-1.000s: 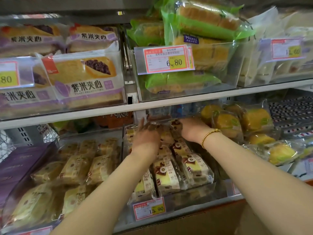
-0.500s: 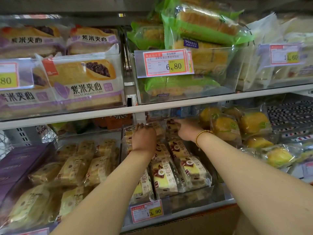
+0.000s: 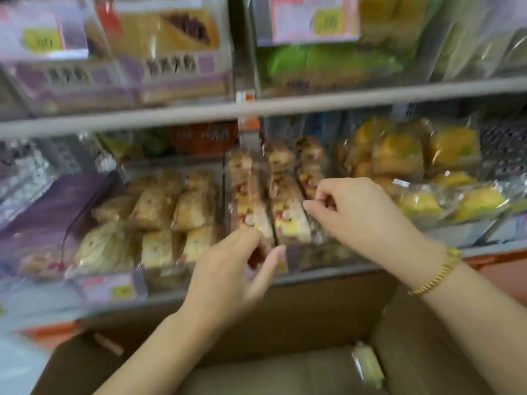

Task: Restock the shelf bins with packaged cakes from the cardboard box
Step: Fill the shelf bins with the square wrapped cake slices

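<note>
Cardboard box (image 3: 299, 317) below cake-filled bins (image 3: 256, 201)

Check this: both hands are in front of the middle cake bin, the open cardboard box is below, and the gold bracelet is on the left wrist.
Not the left: the head view shows the gold bracelet on the wrist of the right hand. The rest stands.

Head camera, forward-down, close to shelf bins (image 3: 322, 256)

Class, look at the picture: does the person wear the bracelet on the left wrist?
No, the gold bracelet sits on the right wrist; the left wrist is bare.
</note>
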{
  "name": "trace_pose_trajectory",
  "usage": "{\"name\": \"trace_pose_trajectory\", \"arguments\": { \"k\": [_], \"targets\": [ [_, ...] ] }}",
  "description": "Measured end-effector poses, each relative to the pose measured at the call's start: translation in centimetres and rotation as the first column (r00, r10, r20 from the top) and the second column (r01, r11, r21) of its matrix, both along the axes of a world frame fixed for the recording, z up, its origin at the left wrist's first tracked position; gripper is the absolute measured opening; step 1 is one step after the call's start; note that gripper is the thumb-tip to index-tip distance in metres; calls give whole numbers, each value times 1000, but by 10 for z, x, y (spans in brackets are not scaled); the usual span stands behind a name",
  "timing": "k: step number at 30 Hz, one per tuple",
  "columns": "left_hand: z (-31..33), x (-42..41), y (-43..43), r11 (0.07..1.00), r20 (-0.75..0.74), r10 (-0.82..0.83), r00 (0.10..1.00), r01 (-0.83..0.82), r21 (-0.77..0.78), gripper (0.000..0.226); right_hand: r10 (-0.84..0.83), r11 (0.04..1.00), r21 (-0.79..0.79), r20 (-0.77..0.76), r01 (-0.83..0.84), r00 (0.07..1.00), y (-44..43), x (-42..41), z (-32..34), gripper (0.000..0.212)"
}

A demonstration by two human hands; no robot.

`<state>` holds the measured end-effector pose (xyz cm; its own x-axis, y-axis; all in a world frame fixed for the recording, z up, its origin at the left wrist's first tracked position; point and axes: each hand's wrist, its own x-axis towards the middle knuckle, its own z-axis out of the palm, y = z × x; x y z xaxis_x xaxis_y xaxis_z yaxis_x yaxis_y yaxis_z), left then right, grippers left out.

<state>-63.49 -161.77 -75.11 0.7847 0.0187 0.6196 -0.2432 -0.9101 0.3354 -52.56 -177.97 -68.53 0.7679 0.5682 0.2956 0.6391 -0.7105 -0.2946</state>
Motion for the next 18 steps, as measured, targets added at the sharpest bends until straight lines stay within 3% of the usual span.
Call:
{"name": "trace_pose_trajectory", "arguments": {
  "k": [4, 7, 10, 12, 13, 16, 18],
  "targets": [
    [-74, -73, 23, 995, -247, -100, 964, 103, 3, 34, 161, 975, -115, -222, -190, 962, -1, -60, -55, 29],
    [-127, -94, 47, 998, -561, -6, 827, 43, 52, 33, 185, 930, -204, -464, -307, 866, 22, -78, -126, 21],
    [-177, -113, 77, 985, -881, 109, 461, -170, 32, 27, 126, 909, -224, -654, -350, 746, 42, -91, -197, 16],
    [-205, -133, 92, 961, -965, 115, 235, -272, 48, 19, 68, 910, -229, -739, -345, 670, 52, -109, -240, 11],
    [-213, -145, 97, 953, -982, 155, 110, -277, 120, 10, 40, 905, -246, -763, -347, 645, 57, -120, -261, 8],
    [-238, -183, 113, 963, -964, 191, -185, -152, 220, 34, -4, 825, -339, -804, -452, 595, 71, -154, -322, 9],
    [-258, -205, 125, 959, -915, 141, -378, -177, 221, 24, -35, 764, -361, -851, -535, 524, 77, -173, -359, 10]
  ]
}}
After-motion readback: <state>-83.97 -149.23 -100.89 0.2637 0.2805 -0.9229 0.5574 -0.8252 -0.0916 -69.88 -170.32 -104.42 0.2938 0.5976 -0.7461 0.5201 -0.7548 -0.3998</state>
